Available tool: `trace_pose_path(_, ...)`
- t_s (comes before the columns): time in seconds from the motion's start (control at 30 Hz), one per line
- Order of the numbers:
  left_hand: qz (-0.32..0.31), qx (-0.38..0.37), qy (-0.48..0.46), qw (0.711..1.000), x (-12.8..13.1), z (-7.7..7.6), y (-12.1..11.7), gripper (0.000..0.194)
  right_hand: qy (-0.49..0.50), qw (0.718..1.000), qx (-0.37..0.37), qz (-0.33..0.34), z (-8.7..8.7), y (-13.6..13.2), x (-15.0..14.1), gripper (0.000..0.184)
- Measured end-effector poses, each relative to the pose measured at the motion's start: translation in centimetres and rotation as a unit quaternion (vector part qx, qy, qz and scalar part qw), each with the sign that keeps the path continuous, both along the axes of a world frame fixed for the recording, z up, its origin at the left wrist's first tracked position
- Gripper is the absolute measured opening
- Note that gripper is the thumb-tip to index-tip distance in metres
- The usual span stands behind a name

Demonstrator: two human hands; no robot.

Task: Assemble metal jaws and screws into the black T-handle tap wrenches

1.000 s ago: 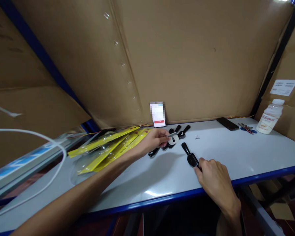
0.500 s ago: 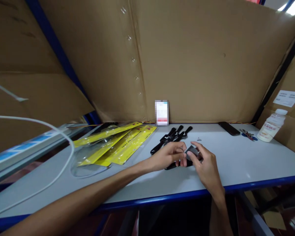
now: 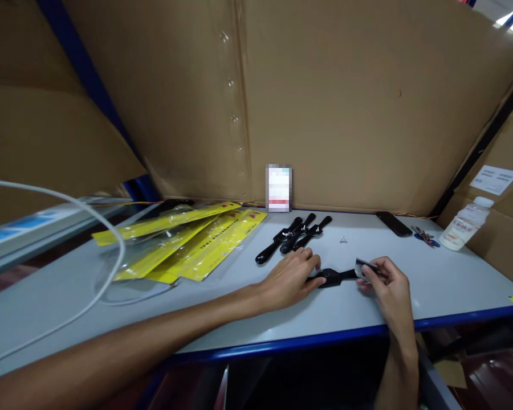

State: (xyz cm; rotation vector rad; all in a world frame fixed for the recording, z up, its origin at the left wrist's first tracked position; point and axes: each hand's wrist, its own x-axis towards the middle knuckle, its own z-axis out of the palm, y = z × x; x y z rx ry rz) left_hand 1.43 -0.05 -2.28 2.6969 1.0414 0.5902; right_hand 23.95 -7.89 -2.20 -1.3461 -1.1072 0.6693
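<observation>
Lying on the table is a black spokeshave [image 3: 330,277], its flat middle facing up. My left hand [image 3: 294,276] is closed on its left handle, which the fingers mostly hide. Between thumb and fingers, my right hand [image 3: 387,285] pinches a small grey metal blade [image 3: 365,267], held over the right handle's end; I cannot tell whether the two touch. Just behind lie several more black spokeshaves [image 3: 277,240] with shiny screws on them. A small silver wing screw [image 3: 343,240] rests loose on the table beyond my hands.
Yellow cards in clear plastic packs [image 3: 209,250] overlap on the left, beside a white cable [image 3: 119,250]. A lit phone [image 3: 279,188] leans on the cardboard wall. Toward the right are a dark phone [image 3: 394,224], keys [image 3: 425,236] and a white bottle [image 3: 465,224].
My hands have moved apart. The left has gone from beside the grey blade down to the spokeshave's handle, while the right has carried the blade rightward. The camera view has shifted slightly.
</observation>
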Motion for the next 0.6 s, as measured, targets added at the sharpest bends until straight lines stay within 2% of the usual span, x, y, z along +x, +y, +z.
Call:
trace_pose_path(0.07, 0.009, -0.017, 0.007, 1.000, 0.5, 0.1, -0.2, 0.014, -0.037, 0.999, 0.000, 0.003, 0.2, 0.2, 0.2, 0.037)
trace_pose_path(0.13, 0.008, -0.043, 0.009, 0.999, 0.9, 0.1, -0.2, 0.009, -0.107, 0.994, 0.015, 0.002, 1.2, 0.8, 0.5, 0.032)
trace_pose_path(0.2, 0.003, -0.063, 0.006, 0.998, 0.9, 0.2, 0.1, 0.008, -0.167, 0.985, 0.040, 0.005, 2.8, 2.1, 0.9, 0.028)
trace_pose_path(0.27, 0.001, -0.065, 0.003, 0.998, 0.5, 0.2, 0.6, 0.009, -0.187, 0.979, 0.071, 0.030, 4.7, 4.1, 1.1, 0.022)
trace_pose_path(0.37, 0.001, -0.057, 0.001, 0.998, -0.6, 0.2, 1.4, 0.012, -0.182, 0.974, 0.071, 0.114, 7.2, 7.9, 0.4, 0.017)
trace_pose_path(0.43, 0.000, -0.061, -0.002, 0.998, -1.4, 0.4, 1.6, 0.014, -0.197, 0.960, 0.049, 0.192, 8.2, 10.3, -0.4, 0.024)
trace_pose_path(0.5, -0.001, -0.069, -0.010, 0.998, -1.9, 0.5, 1.7, 0.015, -0.211, 0.937, 0.004, 0.279, 8.4, 12.3, -1.3, 0.028)
trace_pose_path(0.6, 0.000, -0.083, -0.023, 0.996, -1.9, 0.5, 1.7, 0.010, -0.217, 0.901, -0.058, 0.370, 7.5, 14.4, -2.0, 0.023)
